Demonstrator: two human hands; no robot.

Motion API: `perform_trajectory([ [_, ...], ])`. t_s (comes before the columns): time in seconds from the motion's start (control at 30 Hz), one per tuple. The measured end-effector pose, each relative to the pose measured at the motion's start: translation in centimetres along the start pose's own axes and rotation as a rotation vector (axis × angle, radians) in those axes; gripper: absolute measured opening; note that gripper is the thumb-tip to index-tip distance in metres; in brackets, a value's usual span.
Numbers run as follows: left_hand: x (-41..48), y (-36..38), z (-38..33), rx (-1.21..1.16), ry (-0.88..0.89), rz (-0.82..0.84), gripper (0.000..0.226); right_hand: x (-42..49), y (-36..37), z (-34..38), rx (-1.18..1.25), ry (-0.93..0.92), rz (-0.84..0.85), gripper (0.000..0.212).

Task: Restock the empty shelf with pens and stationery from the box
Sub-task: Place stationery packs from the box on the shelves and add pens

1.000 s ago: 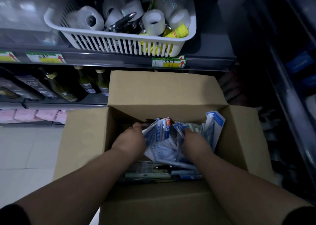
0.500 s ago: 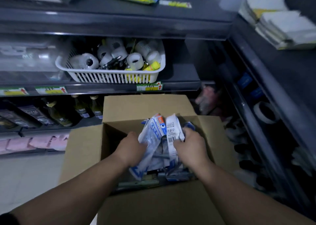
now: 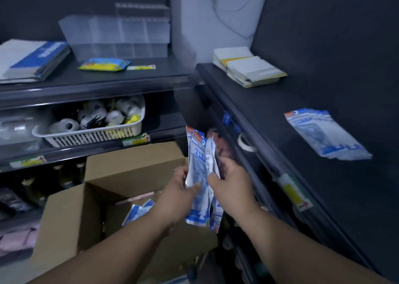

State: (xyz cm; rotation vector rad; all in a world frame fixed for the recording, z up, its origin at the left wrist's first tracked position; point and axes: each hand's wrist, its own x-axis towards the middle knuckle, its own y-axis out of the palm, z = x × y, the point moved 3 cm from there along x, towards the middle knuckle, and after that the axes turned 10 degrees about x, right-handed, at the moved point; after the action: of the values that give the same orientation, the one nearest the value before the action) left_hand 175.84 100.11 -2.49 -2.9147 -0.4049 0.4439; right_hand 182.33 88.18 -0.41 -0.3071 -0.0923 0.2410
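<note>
A bundle (image 3: 199, 171) of flat, glossy plastic packs, white and blue with a red corner label, is held upright above the right edge of the box (image 3: 71, 219). A circled "2" is printed on the front pack; the rest of the writing is too blurred to be read. The bundle is clamped from both sides. The fingers (image 3: 194, 186) of the left hand (image 3: 178, 192) are curled round its left edge, with the thumb laid across the front. The right hand (image 3: 232, 185) is closed on its right edge, thumb in front. The box is plain brown cardboard with its flaps open, and loose packs (image 3: 138, 211) of the same kind are seen inside it. To the right of the box and higher, a stack (image 3: 326, 135) of like packs is laid flat and slightly fanned on a matte dark shelf (image 3: 269, 115). Above the box and to the left, a white slotted plastic basket (image 3: 86, 135) is filled with tape rolls (image 3: 64, 126).
</note>
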Motion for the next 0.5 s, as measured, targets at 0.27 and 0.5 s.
perform_trajectory([
  [0.27,-1.9,9.8,-7.6,-0.079,0.072,0.100,0.020,-2.2,-15.8,1.4,-0.099,-0.100,-0.286,0.022],
  [0.5,-1.7,17.8,-11.9,-0.039,-0.152,0.386,0.014,-5.2,-26.8,2.3,-0.207,-0.347,-0.459,0.038],
])
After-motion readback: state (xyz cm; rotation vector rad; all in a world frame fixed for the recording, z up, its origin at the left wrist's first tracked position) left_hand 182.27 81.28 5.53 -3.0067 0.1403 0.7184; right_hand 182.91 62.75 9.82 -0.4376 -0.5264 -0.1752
